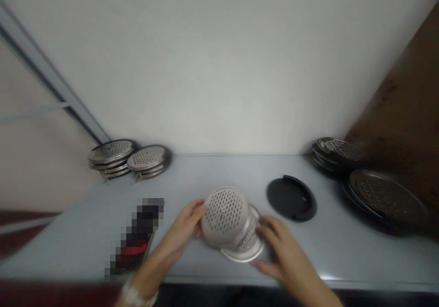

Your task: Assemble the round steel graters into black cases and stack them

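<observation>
A pale band (139, 295) is worn on the left wrist, at the near edge of a grey table (192, 179). By the left hand (192, 218), the upper disc (226, 215), round, silvery and pierced with rows of holes, is pinched at its left rim between thumb and fingers and tilted toward the camera. By the right hand (274, 243), the lower disc (245, 252) is gripped at its right side, the fingers laid over its holed face and the thumb set at its near rim. The lower disc is partly covered by the upper; whether it is borne by the table cannot be told. To the left, a dark object (137, 238) with a red patch is masked by pixelation. Just beyond the right hand, a black dish (291, 198) is seen lying flat. At far right, holed discs are piled in a near stack (384, 199) and a far stack (336, 153), both blurred. At far left, more are heaped in a taller pile (111, 156) and a smaller pile (147, 159). The table is backed by a white wall (219, 69).
</observation>
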Action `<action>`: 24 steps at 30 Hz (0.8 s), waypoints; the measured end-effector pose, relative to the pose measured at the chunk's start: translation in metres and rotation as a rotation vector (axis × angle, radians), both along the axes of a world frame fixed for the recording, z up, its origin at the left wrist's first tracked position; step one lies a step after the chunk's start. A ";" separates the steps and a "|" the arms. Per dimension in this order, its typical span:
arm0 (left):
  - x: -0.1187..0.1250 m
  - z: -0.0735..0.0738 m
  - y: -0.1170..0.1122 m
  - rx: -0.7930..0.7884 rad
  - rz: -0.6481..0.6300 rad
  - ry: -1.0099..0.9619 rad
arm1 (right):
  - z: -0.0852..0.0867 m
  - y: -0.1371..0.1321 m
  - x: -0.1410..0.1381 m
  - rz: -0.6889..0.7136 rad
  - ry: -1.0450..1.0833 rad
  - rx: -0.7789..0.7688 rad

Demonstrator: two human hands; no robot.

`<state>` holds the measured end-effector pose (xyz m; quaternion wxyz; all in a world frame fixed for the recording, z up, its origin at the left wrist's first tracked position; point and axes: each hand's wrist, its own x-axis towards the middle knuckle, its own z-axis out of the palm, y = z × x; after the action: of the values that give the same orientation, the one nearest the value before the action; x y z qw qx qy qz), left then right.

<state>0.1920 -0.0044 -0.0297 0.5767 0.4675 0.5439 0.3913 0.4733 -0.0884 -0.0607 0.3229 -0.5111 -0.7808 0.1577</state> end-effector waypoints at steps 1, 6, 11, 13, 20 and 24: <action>0.003 0.000 0.000 0.009 -0.004 -0.008 | -0.001 0.000 0.000 0.009 -0.001 -0.005; 0.020 -0.002 0.004 0.032 -0.080 -0.003 | -0.008 -0.001 0.000 -0.038 0.017 -0.023; 0.032 -0.001 0.006 0.094 -0.131 0.079 | -0.010 -0.001 -0.003 -0.072 0.068 -0.006; 0.033 0.001 0.005 0.128 -0.149 0.122 | -0.010 -0.002 -0.003 -0.075 0.084 -0.003; 0.037 0.007 0.004 0.399 -0.083 0.413 | -0.016 -0.003 0.001 -0.044 -0.001 -0.021; 0.038 0.006 0.006 0.550 -0.113 0.621 | -0.017 -0.003 0.002 -0.054 -0.019 -0.011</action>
<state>0.2296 0.0015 -0.0234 0.2596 0.7288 0.5408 0.3301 0.4755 -0.0909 -0.0779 0.3171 -0.5353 -0.7687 0.1483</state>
